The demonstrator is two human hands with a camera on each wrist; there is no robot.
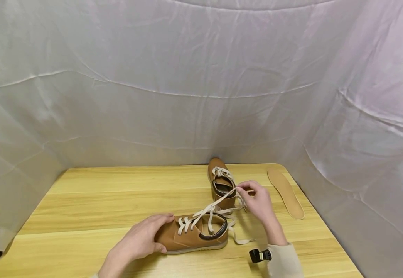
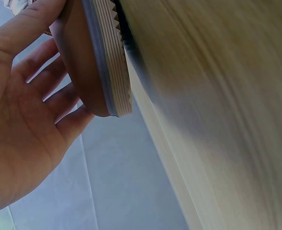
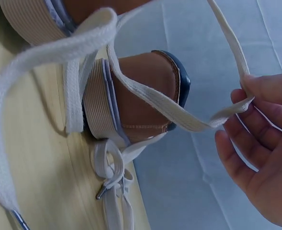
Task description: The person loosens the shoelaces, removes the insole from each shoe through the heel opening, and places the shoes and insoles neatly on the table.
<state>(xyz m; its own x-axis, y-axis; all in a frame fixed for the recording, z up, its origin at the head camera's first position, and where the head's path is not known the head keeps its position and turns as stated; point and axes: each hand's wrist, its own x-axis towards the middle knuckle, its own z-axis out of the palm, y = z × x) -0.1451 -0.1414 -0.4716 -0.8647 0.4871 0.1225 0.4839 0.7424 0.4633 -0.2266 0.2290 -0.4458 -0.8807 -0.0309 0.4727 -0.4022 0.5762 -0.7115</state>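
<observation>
A brown lace-up shoe [image 1: 187,235] lies on its sole near the table's front, toe to the left. My left hand [image 1: 142,237] holds it around the toe, thumb on the near side and fingers on the far side. In the left wrist view, the palm of my left hand [image 2: 26,120] faces the toe and sole edge. My right hand [image 1: 257,200] pinches a cream shoelace [image 1: 218,202], pulled up and taut from the eyelets. The right wrist view shows the lace [image 3: 164,105] looped from thumb and fingertips of my right hand [image 3: 270,139].
A second brown shoe [image 1: 215,165] stands behind, toe toward the back, laces trailing by its heel. A tan insole [image 1: 286,193] lies at the table's right. A loose lace end [image 1: 241,242] rests on the wooden table [image 1: 100,200]. Grey cloth [image 1: 173,116] hangs around.
</observation>
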